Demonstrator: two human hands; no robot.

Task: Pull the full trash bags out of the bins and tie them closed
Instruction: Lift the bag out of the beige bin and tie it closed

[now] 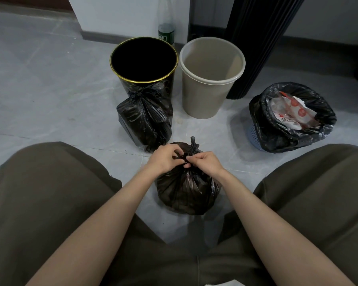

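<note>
The near bag [186, 193] stands on the floor [50, 89] between the person's legs [50, 193]. The left hand [163, 159] pinches its neck from 9 o'clock and the right hand [207, 162] from 3 o'clock. Seen from this bag, the second bag [145, 120] is at 11 o'clock, just before the left bin [143, 81]. The middle bin [203, 100] stands at 12 o'clock, just beside the left bin. The bottle [166, 23] stands behind these two bins. The right bin [254, 137] is at 2 o'clock, well apart, with a filled bag [277, 133] in it.

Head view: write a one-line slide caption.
Left hand and right hand knot a black trash bag; beyond, a tied bag, black bin, beige bin and a full blue basket.
</note>
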